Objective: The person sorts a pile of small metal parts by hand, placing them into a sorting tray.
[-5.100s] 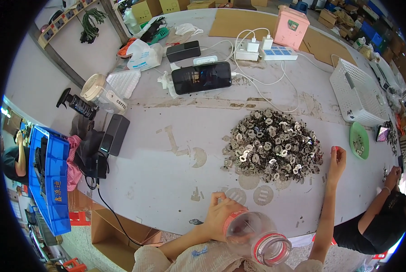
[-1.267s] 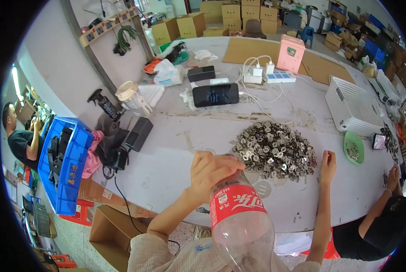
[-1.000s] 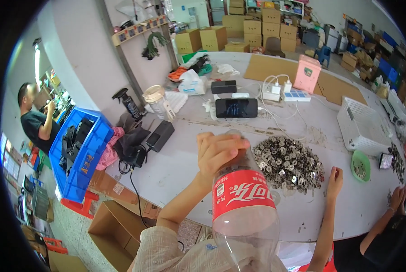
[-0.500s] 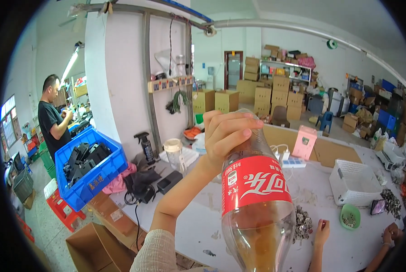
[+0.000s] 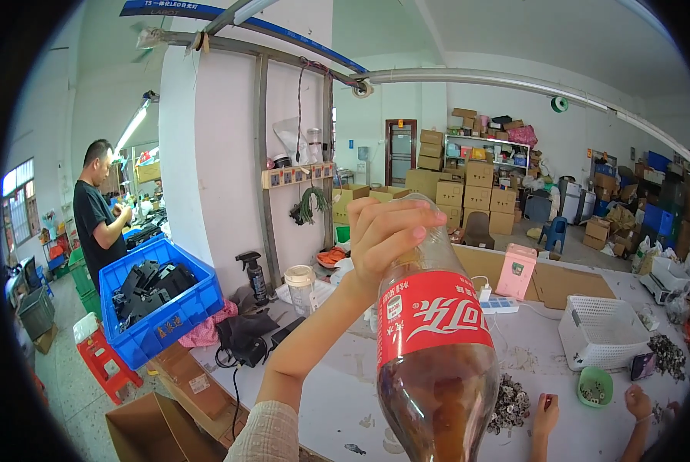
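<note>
My left hand (image 5: 395, 235) is raised with its fingers wrapped round the upper end of a clear plastic soda bottle (image 5: 437, 393). The bottle is held upside down and close to me, with a red label and brown liquid below it. Its mouth is out of the picture. On the white table my right hand (image 5: 545, 416) rests closed beside a pile of small metal parts (image 5: 510, 404). A small dark spot shows at its fingertips; what it holds, if anything, is too small to make out.
At right, another person's hands (image 5: 637, 402) are near a green bowl (image 5: 594, 387), a phone (image 5: 643, 366) and a white basket (image 5: 601, 339). At left stand a blue crate (image 5: 164, 327) of black parts, a spray bottle (image 5: 252, 277) and a lidded jar (image 5: 299, 289). A pink box (image 5: 517, 271) stands behind.
The whole view has shifted a little. Brown liquid now fills more of the bottle below the label. The other person's hands have come apart. My left hand keeps its grip.
</note>
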`<state>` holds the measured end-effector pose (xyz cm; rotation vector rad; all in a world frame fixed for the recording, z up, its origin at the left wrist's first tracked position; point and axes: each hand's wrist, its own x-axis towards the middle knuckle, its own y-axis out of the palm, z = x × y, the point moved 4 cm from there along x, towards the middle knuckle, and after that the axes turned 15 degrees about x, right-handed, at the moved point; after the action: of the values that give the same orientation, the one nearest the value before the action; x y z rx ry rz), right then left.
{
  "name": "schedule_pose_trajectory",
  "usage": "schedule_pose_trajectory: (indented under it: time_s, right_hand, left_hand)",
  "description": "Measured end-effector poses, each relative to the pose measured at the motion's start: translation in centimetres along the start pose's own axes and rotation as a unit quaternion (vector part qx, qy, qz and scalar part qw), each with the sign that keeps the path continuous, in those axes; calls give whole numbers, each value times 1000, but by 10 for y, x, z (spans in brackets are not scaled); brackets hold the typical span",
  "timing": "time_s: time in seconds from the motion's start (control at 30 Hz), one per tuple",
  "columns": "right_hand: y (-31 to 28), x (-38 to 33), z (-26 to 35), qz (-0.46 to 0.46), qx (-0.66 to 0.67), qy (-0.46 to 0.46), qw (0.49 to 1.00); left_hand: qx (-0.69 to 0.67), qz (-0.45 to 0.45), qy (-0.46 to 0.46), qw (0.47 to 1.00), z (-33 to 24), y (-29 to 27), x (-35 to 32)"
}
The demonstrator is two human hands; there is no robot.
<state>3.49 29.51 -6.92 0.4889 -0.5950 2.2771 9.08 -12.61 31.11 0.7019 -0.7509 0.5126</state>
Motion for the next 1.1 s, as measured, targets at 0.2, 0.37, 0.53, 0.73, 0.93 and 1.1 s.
schedule_pose_trajectory:
  time_s: [0.2, 0.37, 0.53, 0.73, 0.93, 1.1]
  right_hand:
    - [0, 0, 1, 6, 3, 5, 1000]
    - [-2, -1, -5, 5, -2, -1, 1000]
    - [-7, -4, -1, 17, -8, 12, 1000]
    - [-5, -6, 6, 37, 25, -3, 999]
    - [-13, 0, -8, 24, 33, 31, 999]
    - [-24, 4, -26, 27, 31, 56, 998]
  left_hand:
    - [14, -1, 10, 1000, 2, 1, 0]
    - [10, 1, 5, 1000, -2, -1, -1]
    - [3, 35, -25, 999, -14, -8, -23]
    - [19, 139, -144, 980, -54, -41, -80]
    - [17, 236, -237, 942, -89, -81, -126]
    - [15, 297, -299, 907, -108, -95, -149]
